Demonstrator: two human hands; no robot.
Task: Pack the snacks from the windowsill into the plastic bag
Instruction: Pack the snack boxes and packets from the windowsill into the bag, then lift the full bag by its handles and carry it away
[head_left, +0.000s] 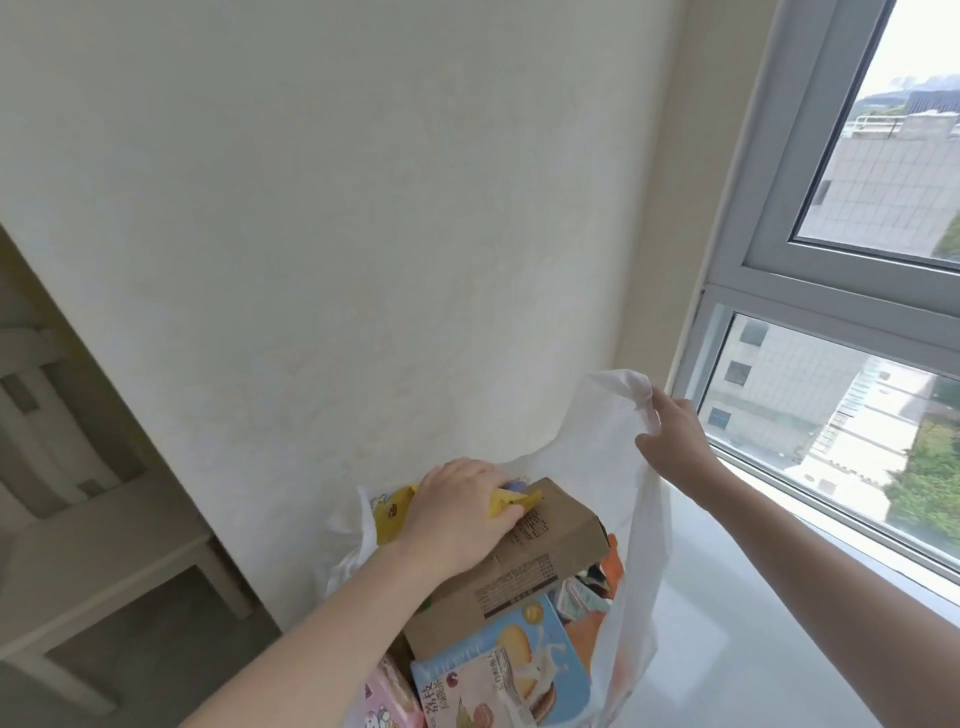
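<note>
Left hand (457, 514) grips yellow packet (506, 503) over bag (631, 519).

Both hands curl closed, left (460, 512) low, right (675, 436) raised higher.

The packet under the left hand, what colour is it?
Yellow packet, seen in the head view.

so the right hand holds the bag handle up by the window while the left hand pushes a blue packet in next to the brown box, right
Not quite: the packet is yellow, not blue. The head view shows the left hand gripping a yellow packet beside the brown box, while the right hand holds the bag handle up by the window.
</note>
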